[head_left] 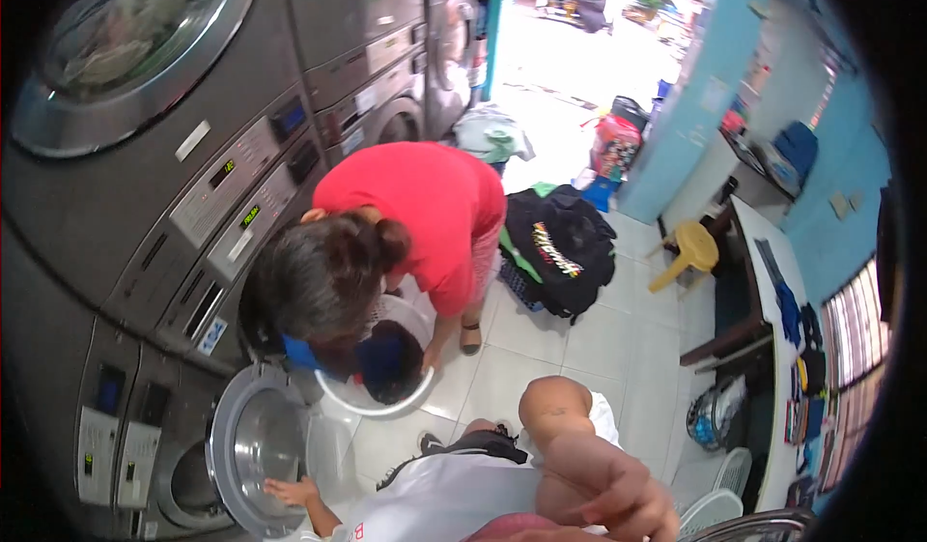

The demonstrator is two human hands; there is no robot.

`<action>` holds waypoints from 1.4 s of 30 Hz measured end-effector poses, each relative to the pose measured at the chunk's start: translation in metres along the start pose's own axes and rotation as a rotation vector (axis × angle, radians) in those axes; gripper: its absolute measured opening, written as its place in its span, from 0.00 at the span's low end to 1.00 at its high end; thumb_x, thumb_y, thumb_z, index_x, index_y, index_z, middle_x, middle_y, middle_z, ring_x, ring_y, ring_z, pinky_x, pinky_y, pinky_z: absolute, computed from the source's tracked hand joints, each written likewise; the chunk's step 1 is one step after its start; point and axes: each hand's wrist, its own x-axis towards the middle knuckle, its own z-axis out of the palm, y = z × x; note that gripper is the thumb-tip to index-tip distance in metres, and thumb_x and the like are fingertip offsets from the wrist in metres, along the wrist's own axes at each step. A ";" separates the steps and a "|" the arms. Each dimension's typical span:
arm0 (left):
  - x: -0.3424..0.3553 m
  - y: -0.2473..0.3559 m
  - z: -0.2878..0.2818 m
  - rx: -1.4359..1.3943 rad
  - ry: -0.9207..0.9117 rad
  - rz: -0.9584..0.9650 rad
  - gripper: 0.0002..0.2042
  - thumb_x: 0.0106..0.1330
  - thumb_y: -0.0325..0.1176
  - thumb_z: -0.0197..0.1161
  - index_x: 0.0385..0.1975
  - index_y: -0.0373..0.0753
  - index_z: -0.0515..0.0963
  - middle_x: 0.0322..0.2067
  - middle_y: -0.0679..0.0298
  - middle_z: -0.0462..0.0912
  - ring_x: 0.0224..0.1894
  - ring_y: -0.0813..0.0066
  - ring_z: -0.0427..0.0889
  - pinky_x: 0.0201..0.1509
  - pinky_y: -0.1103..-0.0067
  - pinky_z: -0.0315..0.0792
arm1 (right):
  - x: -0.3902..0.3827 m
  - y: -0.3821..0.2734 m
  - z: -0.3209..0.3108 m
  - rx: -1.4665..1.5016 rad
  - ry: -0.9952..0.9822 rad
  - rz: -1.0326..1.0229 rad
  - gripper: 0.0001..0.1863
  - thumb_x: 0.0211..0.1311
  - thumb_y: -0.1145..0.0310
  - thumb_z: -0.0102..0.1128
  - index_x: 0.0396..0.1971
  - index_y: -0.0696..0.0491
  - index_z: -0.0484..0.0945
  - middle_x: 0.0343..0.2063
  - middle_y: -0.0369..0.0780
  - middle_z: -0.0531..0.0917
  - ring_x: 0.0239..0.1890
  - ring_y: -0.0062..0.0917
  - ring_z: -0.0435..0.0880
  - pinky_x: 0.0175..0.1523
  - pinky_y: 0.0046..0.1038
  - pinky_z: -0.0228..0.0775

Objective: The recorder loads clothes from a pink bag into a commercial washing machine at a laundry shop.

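Two empty hands: left hand (290, 491) spread flat on the open washer door (253, 441), probably steadying it, right hand (628, 505) loosely curled well right of that door, white basket (372, 402) just beside it.

I'm seeing my left hand (290, 491) reaching out, fingers spread flat against the open washer door (253, 445). My right hand (628, 503) is hanging well right of that door, forearm raised, fingers loosely curled, gripping nothing.

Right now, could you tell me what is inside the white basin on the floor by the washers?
The white basin holds dark blue laundry. A co-worker in a red shirt, bending over it, covers the left part of the basin, so anything beneath cannot be seen.
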 end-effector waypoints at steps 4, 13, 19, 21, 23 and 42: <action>0.001 -0.028 0.020 -0.093 0.022 0.157 0.45 0.34 0.31 0.60 0.55 0.40 0.39 0.56 0.53 0.35 0.57 0.59 0.45 0.53 0.69 0.49 | 0.002 0.013 0.022 0.134 0.266 -0.169 0.10 0.42 0.81 0.48 0.28 0.54 0.69 0.28 0.32 0.68 0.25 0.18 0.64 0.24 0.17 0.56; -0.001 -0.010 0.015 -0.159 0.016 0.175 0.45 0.35 0.33 0.60 0.54 0.39 0.39 0.56 0.51 0.36 0.58 0.59 0.41 0.53 0.67 0.46 | -0.013 -0.001 0.011 0.467 0.049 0.300 0.07 0.38 0.78 0.52 0.22 0.53 0.69 0.24 0.31 0.69 0.22 0.11 0.65 0.22 0.16 0.56; 0.000 -0.010 0.018 -0.180 0.057 0.159 0.45 0.35 0.33 0.61 0.54 0.39 0.39 0.55 0.49 0.37 0.57 0.57 0.40 0.55 0.67 0.44 | -0.027 -0.007 0.025 0.030 0.227 0.032 0.07 0.34 0.72 0.55 0.19 0.53 0.69 0.20 0.31 0.68 0.26 0.15 0.64 0.25 0.17 0.55; -0.002 -0.006 0.017 -0.178 0.046 0.149 0.43 0.36 0.31 0.58 0.54 0.37 0.38 0.55 0.49 0.34 0.58 0.57 0.39 0.53 0.68 0.44 | -0.032 -0.009 0.029 0.179 0.137 0.047 0.09 0.32 0.71 0.55 0.19 0.53 0.69 0.20 0.30 0.68 0.28 0.17 0.64 0.26 0.19 0.55; -0.003 -0.007 0.020 -0.159 0.042 0.125 0.44 0.36 0.32 0.58 0.54 0.36 0.38 0.55 0.49 0.34 0.57 0.57 0.40 0.53 0.68 0.44 | -0.049 -0.032 0.027 -0.100 0.071 -0.006 0.06 0.38 0.70 0.53 0.20 0.52 0.69 0.23 0.31 0.69 0.27 0.18 0.65 0.27 0.20 0.57; -0.007 -0.001 0.010 -0.242 0.039 0.157 0.44 0.35 0.30 0.58 0.54 0.37 0.38 0.55 0.47 0.34 0.54 0.51 0.45 0.55 0.68 0.43 | -0.317 -0.190 -0.088 0.185 -1.519 2.119 0.15 0.34 0.67 0.59 0.28 0.55 0.73 0.25 0.44 0.74 0.31 0.33 0.73 0.39 0.26 0.64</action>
